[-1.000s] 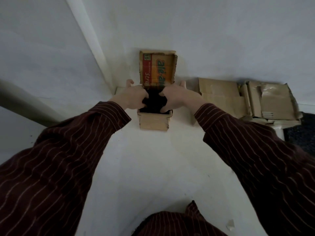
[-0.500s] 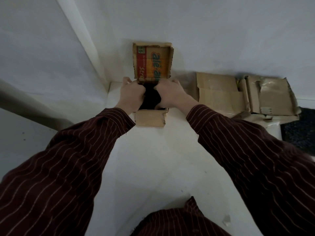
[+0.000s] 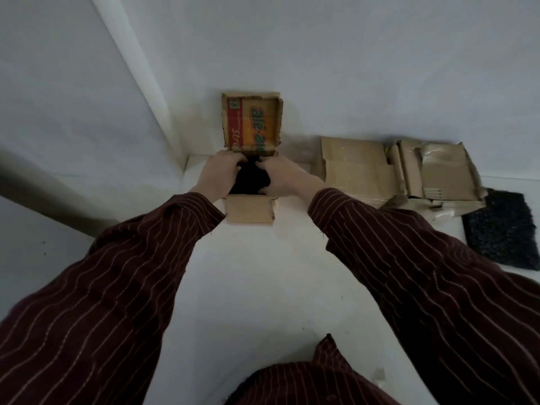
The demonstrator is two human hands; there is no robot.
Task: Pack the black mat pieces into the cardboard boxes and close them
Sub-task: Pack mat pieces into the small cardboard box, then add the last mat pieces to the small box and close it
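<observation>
A small cardboard box stands open on the white surface against the wall, its printed orange lid flap raised behind it. A black mat piece fills its opening. My left hand presses on the mat from the left, and my right hand presses on it from the right, fingers curled onto it. Another black mat piece lies flat at the far right. Most of the mat inside the box is hidden by my hands.
Two more cardboard boxes sit along the wall to the right: a flattened-looking one and a crumpled one with loose flaps. A wall corner rises at the left. A small paper scrap lies near my body.
My hands have pushed closer together and deeper onto the mat in the box. The camera has shifted, bringing the black mat piece at the right into view.
</observation>
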